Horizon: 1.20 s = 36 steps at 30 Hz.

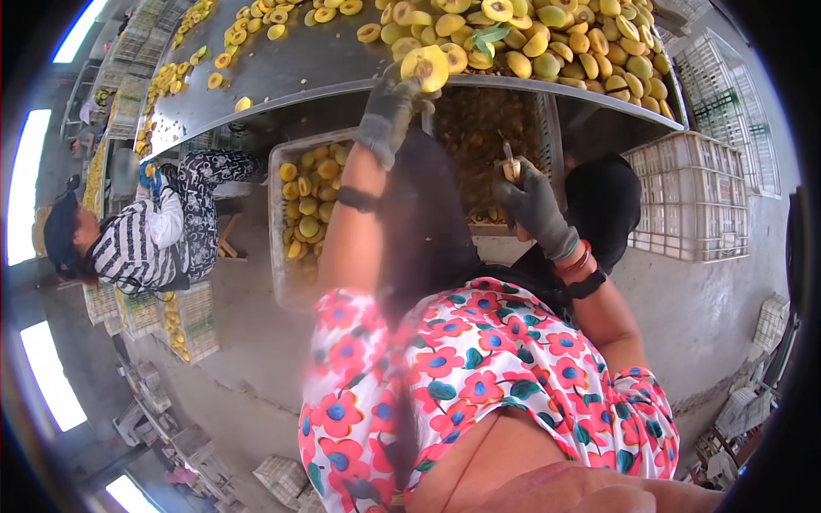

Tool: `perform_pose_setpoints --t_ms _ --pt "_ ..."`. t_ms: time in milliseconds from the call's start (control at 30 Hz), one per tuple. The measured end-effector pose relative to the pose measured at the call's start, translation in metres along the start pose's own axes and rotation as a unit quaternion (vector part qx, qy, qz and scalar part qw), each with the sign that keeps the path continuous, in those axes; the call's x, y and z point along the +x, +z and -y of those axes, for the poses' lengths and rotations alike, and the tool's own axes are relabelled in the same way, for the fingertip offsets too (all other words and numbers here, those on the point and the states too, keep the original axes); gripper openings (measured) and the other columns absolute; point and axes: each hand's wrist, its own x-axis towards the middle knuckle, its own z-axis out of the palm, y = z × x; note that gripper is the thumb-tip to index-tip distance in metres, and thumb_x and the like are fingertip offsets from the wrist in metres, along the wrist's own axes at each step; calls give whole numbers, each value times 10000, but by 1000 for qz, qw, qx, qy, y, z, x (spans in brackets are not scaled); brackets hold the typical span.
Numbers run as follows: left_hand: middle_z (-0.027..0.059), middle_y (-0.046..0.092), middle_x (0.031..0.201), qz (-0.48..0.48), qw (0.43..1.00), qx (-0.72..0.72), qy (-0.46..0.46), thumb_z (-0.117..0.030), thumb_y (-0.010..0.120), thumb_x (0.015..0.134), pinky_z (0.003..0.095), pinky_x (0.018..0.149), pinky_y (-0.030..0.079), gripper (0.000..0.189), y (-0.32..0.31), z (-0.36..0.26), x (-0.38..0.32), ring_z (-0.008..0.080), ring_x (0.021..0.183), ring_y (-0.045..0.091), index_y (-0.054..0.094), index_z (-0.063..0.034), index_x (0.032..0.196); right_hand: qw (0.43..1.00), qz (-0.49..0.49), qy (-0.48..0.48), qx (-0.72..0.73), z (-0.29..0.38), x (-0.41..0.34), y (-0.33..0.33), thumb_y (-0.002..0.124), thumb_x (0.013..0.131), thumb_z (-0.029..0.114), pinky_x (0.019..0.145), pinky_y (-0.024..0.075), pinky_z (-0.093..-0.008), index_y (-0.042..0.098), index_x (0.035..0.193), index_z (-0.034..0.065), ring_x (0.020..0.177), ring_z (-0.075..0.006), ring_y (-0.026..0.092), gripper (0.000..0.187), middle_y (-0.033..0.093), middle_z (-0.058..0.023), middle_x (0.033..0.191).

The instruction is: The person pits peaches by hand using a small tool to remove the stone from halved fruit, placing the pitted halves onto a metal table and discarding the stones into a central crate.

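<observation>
My left hand (397, 102), in a grey glove, holds a halved yellow stone fruit (425, 67) at the near edge of the metal table (301, 64); its cut face shows. A heap of halved fruit (577, 45) covers the right of the table, with a green leaf (490, 37) on it. My right hand (529, 199), gloved too, grips a small tool (511, 168) with a wooden handle and a short metal tip, over a crate (553, 122) of brown scraps below the table edge. Left of my legs is a pale crate (277, 224) of yellow fruit.
A co-worker (141, 224) in a striped top sits at the left, holding fruit in blue gloves. White plastic crates (689, 199) stand on the floor to the right. More crates (199, 320) with fruit lie behind the co-worker.
</observation>
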Motion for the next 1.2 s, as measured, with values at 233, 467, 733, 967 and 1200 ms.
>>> perform_pose_setpoints --t_ms 233,467,733,967,1200 --pt "98 593 1072 5 1000 24 -4 -80 620 856 293 799 516 386 72 19 -80 175 925 593 496 -42 1220 980 -59 -88 171 30 1 4 626 859 39 563 465 -203 554 1041 31 638 -63 554 196 619 -20 837" --pt "95 593 1046 -59 987 144 35 -109 669 842 308 834 502 396 93 50 -99 174 936 586 483 -59 1188 982 -152 -80 79 20 -8 -3 672 804 22 649 498 -234 576 1028 35 709 -84 574 244 626 -18 863" --pt "84 603 973 -23 947 267 175 -9 722 754 305 810 506 387 105 46 -114 182 892 604 522 -40 1084 913 -194 -267 -240 19 -16 -12 681 759 8 702 492 -252 581 1006 53 767 -86 569 271 613 -31 875" --pt "110 603 970 -57 880 367 296 -35 745 739 330 812 499 419 118 51 -125 212 895 609 519 -32 1093 956 -152 -202 -151 16 -15 -18 613 757 -33 691 483 -242 559 982 60 747 -75 541 250 580 10 856" --pt "110 573 1131 -85 965 155 194 -183 687 854 314 848 501 456 116 44 -118 206 974 594 484 -23 1229 936 -187 -225 -195 35 -35 -3 610 760 0 685 487 -301 551 987 42 726 -140 576 238 594 -67 776"
